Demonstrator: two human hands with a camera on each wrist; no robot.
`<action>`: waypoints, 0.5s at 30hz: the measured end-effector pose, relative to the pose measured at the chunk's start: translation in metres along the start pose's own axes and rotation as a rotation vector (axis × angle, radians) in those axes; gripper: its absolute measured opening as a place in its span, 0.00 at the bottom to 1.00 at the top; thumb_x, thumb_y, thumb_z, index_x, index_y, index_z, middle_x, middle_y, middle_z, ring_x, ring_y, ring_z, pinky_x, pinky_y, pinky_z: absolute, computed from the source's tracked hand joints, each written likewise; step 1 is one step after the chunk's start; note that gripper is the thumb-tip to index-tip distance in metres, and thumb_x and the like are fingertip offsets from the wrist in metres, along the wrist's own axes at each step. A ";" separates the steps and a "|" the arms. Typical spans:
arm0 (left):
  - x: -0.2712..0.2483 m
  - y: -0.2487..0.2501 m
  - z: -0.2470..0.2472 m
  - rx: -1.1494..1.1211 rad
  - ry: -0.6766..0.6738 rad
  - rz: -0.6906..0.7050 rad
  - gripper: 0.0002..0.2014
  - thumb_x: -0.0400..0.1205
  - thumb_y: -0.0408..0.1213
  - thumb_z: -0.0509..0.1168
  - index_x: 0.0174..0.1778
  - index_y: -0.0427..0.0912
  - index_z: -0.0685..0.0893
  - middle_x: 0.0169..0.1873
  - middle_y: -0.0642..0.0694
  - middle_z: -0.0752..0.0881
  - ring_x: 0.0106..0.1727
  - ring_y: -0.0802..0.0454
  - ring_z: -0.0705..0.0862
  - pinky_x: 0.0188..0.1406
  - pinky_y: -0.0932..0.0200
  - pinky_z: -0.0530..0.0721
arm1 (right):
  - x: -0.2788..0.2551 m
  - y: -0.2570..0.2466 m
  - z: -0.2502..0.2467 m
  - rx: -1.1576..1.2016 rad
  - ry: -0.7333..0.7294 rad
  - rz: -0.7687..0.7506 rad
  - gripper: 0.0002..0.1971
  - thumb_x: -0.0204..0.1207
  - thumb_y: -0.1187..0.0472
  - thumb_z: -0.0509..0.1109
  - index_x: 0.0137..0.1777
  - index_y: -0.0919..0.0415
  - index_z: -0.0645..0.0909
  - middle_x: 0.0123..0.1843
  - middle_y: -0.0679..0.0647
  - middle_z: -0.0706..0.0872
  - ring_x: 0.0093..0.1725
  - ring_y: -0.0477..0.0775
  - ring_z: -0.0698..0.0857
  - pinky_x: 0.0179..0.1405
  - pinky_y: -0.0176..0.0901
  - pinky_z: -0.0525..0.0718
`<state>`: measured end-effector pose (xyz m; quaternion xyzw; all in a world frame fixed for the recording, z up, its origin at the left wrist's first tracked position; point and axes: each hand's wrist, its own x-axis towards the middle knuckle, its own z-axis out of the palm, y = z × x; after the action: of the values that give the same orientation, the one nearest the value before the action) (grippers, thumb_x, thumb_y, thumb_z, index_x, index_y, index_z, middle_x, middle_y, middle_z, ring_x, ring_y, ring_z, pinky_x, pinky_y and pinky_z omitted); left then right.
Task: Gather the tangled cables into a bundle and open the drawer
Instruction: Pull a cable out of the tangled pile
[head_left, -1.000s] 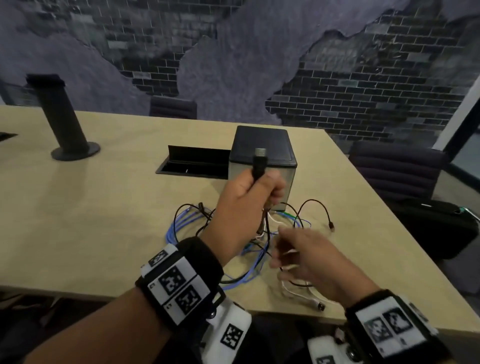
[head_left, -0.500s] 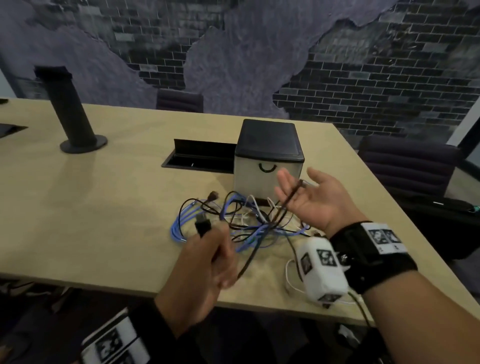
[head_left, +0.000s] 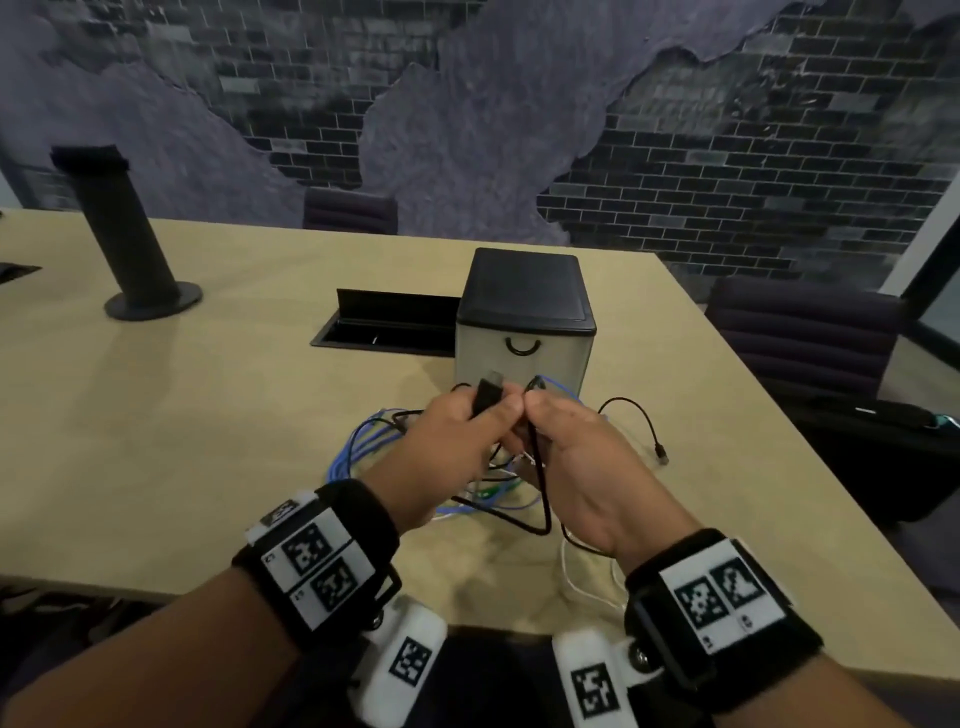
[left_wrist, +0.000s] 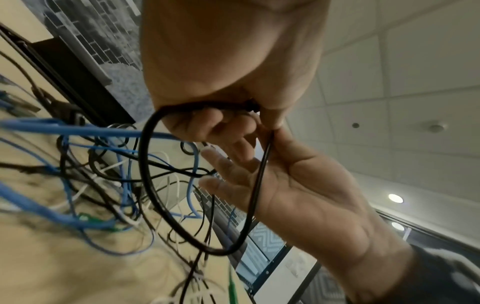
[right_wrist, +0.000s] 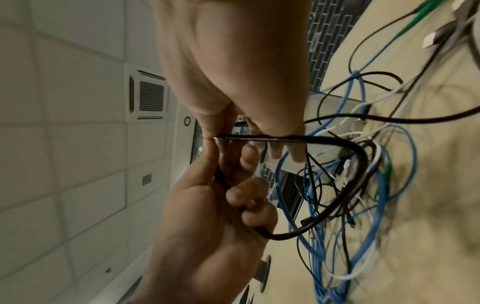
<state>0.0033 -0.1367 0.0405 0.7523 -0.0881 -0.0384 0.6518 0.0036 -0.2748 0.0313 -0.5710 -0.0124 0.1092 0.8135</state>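
Post: black post (head_left: 130, 234) stands far left on desk (head_left: 156, 441).
Hatch: open cable hatch (head_left: 387, 325) mid-desk.
Chair: dark chair (head_left: 802, 338) right.

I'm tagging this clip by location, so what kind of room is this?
Most likely an office meeting room: a long wooden table with a built-in cable hatch, padded chairs round it, and a tiled ceiling with an air vent.

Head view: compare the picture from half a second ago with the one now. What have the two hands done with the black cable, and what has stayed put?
The right hand, open and apart before, has come in beside the left hand and pinches the black cable, forming a loop. The left hand has lifted its plug up toward the drawer box. The drawer stays closed and the cable tangle still lies on the table.
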 end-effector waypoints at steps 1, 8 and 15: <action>-0.002 0.000 0.004 -0.022 -0.048 -0.020 0.09 0.88 0.42 0.60 0.46 0.49 0.84 0.24 0.52 0.82 0.20 0.57 0.69 0.17 0.66 0.66 | 0.000 0.000 -0.003 0.035 -0.004 0.025 0.16 0.87 0.60 0.57 0.66 0.61 0.83 0.55 0.57 0.88 0.46 0.51 0.84 0.40 0.40 0.79; -0.023 0.003 0.024 -0.108 -0.190 0.014 0.13 0.87 0.26 0.58 0.42 0.45 0.80 0.21 0.61 0.84 0.24 0.70 0.79 0.25 0.72 0.77 | 0.009 -0.016 -0.011 0.128 -0.093 0.331 0.17 0.86 0.57 0.54 0.60 0.64 0.82 0.50 0.61 0.88 0.45 0.59 0.87 0.42 0.51 0.85; -0.075 -0.040 -0.019 0.356 -0.309 -0.048 0.07 0.83 0.36 0.68 0.39 0.44 0.82 0.26 0.56 0.81 0.28 0.67 0.77 0.33 0.69 0.77 | 0.047 -0.041 -0.026 0.131 -0.020 0.484 0.20 0.87 0.54 0.53 0.45 0.67 0.79 0.39 0.62 0.90 0.38 0.62 0.92 0.44 0.65 0.88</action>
<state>-0.0637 -0.0988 -0.0001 0.8424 -0.1740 -0.1524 0.4866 0.0597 -0.3028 0.0558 -0.5022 0.1237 0.3071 0.7988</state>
